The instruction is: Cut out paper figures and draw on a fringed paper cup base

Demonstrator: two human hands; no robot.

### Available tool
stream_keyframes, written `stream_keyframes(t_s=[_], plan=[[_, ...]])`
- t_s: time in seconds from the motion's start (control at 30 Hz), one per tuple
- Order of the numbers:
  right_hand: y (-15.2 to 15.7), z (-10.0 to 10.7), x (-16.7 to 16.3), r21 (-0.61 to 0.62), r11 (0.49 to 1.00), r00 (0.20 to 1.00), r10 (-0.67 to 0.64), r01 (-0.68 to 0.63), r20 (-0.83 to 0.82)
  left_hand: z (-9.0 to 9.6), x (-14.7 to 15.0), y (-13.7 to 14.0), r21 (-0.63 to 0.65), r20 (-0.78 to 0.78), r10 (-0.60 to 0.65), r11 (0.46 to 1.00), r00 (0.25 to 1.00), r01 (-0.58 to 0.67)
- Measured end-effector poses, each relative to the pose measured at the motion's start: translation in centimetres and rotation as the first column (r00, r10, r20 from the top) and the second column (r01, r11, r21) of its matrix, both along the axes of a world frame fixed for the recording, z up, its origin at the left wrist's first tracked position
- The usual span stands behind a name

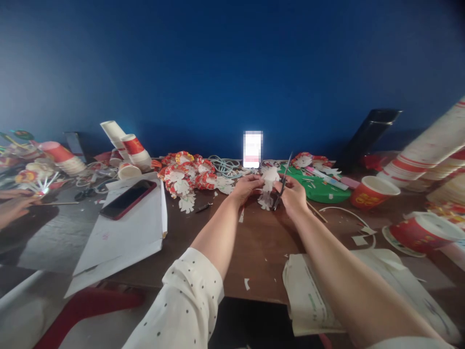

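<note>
Left hand (247,187) narrowed to a pinch on the near-side edge of a white paper cutout (270,174), which sits between the two hands, lifted over the counter (254,242); I judge the edge grip leaves most of the shape free. Right hand (293,195) curled around dark scissors (285,179), one end angled up just beside the paper; blur hides whether the blades are parted, so I cannot tell. Holding the two this close probably lets paper and tool meet with little arm travel. Just below, a second cutout (265,201) hangs or lies; I can't make out whether it joins the first. Beyond, a lit phone (252,151) stands upright before the wall, likely so it can be read with both hands busy. Right of the hands, a green disc (314,194) carries scraps and pens (333,181), crowding the right hand's side; a red cup (374,193) stands past it. To the left, a heap of red-and-white paper flowers (179,175) limits room beyond the left hand. Farther out, a dark phone (128,199) lies on white sheets (119,242), and a co-worker's hands (14,208) show at the far left edge.
</note>
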State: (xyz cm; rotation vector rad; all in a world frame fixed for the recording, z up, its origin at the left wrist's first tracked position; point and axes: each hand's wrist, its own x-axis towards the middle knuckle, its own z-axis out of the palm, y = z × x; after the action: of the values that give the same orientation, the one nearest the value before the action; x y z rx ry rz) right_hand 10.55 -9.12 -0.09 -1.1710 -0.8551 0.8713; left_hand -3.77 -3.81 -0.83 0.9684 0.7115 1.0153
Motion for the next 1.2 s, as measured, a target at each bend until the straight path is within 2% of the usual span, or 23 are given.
stream_keyframes(t_s=[0.13,0.37,0.77,1.0,1.2], plan=[[0.18,-0.29,0.16,0.020,0.999,0.998,-0.036,0.035,0.045,-0.05,0.05,0.14,-0.002,-0.030,0.000,1.000,1.000,0.000],[0.26,-0.73,0.16,0.026,1.000,0.992,-0.012,0.009,0.123,0.20,0.51,-0.01,-0.063,0.070,0.015,0.998,0.997,-0.010],[0.42,-0.96,0.44,0.021,1.000,0.997,-0.006,0.004,0.074,0.67,0.47,-0.45,-0.108,0.084,-0.003,0.994,0.996,0.013],[0.50,-1.02,0.43,0.028,0.999,0.986,-0.033,0.029,0.165,0.33,0.47,-0.13,-0.108,0.117,0.067,0.993,0.991,-0.055],[0.33,-0.79,0.29,0.024,0.999,0.995,-0.033,0.030,0.097,0.51,0.48,-0.21,-0.109,0.110,0.060,0.993,0.992,-0.048]])
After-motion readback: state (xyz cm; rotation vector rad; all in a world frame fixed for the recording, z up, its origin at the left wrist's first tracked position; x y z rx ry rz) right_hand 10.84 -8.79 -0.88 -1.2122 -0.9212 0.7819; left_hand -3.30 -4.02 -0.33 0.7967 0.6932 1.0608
